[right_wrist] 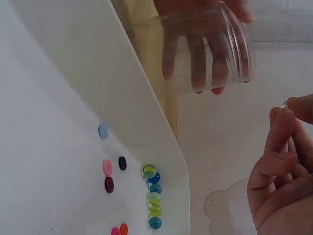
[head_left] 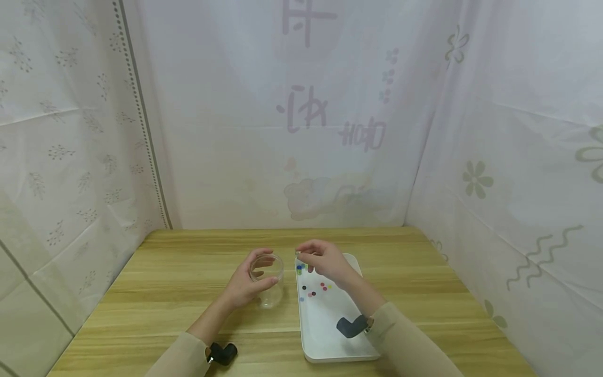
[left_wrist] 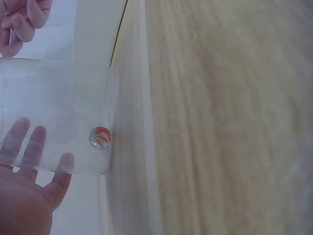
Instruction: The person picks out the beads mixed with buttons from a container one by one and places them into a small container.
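Pale printed cloth (head_left: 226, 157) hangs behind a wooden table (head_left: 165, 283). The left hand (head_left: 245, 283) is wrapped round a clear jar (head_left: 269, 297), just left of a white tray (head_left: 325, 335). A striped marble (left_wrist: 100, 138) sits at the bottom of the jar. The right hand (head_left: 326, 261), by the tray's far end, pinches a small clear thing (right_wrist: 284, 104), mostly hidden by fingers. Buttons (right_wrist: 122, 163) and more marbles (right_wrist: 155, 210) lie in the tray.
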`<state>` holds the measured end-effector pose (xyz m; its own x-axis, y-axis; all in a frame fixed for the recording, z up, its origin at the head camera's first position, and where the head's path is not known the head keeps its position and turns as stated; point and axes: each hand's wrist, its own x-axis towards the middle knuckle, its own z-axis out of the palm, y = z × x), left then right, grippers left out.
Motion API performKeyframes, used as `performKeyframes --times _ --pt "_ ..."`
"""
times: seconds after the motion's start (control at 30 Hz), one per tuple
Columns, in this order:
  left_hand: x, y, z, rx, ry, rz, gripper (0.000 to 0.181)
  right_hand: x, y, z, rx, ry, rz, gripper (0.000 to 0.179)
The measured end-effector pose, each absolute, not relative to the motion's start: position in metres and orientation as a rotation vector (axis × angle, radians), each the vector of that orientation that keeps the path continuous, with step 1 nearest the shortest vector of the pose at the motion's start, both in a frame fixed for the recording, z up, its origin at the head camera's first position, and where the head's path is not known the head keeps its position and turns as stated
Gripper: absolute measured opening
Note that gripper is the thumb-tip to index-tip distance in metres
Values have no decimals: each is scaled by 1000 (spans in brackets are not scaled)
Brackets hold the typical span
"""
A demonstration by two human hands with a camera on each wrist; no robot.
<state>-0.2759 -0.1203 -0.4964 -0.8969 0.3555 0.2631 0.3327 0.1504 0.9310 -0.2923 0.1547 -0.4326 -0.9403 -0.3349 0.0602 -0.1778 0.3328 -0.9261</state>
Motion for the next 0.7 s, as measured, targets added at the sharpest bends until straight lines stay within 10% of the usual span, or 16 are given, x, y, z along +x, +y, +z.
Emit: performKeyframes --times 0.7 --pt "-274 -120 -496 747 2360 1898 67 -281 132 -416 -573 2414 -1657 26"
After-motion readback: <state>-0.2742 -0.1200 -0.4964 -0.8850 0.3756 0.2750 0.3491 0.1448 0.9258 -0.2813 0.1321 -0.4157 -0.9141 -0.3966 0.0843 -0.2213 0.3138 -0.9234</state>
